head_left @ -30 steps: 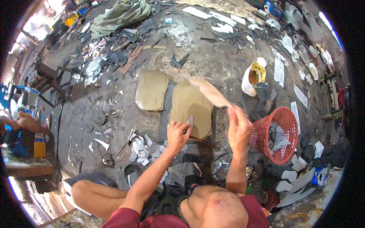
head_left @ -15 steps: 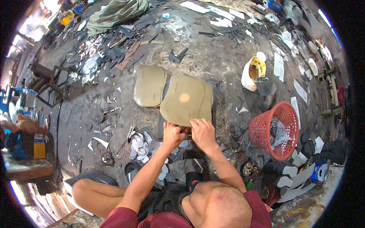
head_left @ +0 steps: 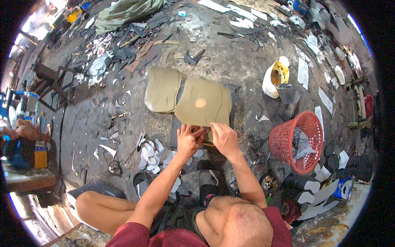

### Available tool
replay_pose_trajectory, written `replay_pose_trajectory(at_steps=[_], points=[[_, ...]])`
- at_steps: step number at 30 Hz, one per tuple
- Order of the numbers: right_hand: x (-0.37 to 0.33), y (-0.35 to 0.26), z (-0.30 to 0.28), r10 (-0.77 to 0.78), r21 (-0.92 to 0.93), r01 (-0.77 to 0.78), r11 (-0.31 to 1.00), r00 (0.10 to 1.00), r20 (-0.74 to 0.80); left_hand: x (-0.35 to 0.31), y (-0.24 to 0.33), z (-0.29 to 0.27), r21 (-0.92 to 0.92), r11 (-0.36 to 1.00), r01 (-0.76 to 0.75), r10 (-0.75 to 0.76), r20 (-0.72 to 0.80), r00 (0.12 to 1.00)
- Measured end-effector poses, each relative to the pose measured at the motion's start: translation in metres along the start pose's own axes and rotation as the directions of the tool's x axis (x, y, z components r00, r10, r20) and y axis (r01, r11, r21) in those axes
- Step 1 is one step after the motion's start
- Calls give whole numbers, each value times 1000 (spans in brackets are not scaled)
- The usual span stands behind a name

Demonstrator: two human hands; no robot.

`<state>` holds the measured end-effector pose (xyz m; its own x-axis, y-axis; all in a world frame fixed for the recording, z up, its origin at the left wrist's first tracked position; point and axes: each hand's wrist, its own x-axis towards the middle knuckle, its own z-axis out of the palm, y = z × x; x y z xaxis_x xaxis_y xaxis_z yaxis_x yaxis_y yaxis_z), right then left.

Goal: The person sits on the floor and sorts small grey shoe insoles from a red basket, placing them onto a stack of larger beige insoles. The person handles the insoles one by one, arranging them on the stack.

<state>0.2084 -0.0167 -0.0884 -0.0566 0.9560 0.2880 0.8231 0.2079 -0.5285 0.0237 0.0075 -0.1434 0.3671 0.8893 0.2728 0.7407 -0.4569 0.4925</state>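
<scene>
A pile of olive-green sheets (head_left: 201, 96) with curved edges lies in front of me, a round pale light spot on its upper one. My right hand (head_left: 224, 139) pinches the near edge of the top sheet, which is slightly raised. Just left of it, my left hand (head_left: 190, 140) is at the same edge with its fingers bent together; the sheet partly hides what they hold. A second stack of olive sheets (head_left: 161, 89) sits to the left, beside the first. Dark flat material (head_left: 177, 133) shows beneath the pile.
White sole-shaped pieces (head_left: 151, 156) are heaped left of my feet. A red plastic basket (head_left: 279, 138) with grey scraps leans at the right, beyond it a cut yellow-white container (head_left: 269, 82). A dark metal frame (head_left: 61, 84) stands left; scraps litter the floor.
The near edge of the top sheet has risen and shifted away from me. My left hand's fingers have reached further under that edge; my right hand still pinches it.
</scene>
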Motion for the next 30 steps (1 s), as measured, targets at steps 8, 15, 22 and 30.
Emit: replay_pose_trajectory(at_steps=[8, 15, 22, 30], points=[[8, 6, 9, -50, -15, 52, 999, 994, 101, 0, 4, -1, 2, 1000, 2, -2, -65, 998], [46, 25, 5, 62, 91, -111, 990, 902, 428, -10, 27, -9, 22, 1000, 22, -18, -143, 990], [9, 2, -6, -20, -136, 75, 988, 931, 365, -33, 32, -9, 21, 996, 83, -79, -169, 983], [-6, -12, 1, 52, -239, 37, 970, 932, 358, 8, -2, -7, -559, 608, 563, -731, -117, 672]])
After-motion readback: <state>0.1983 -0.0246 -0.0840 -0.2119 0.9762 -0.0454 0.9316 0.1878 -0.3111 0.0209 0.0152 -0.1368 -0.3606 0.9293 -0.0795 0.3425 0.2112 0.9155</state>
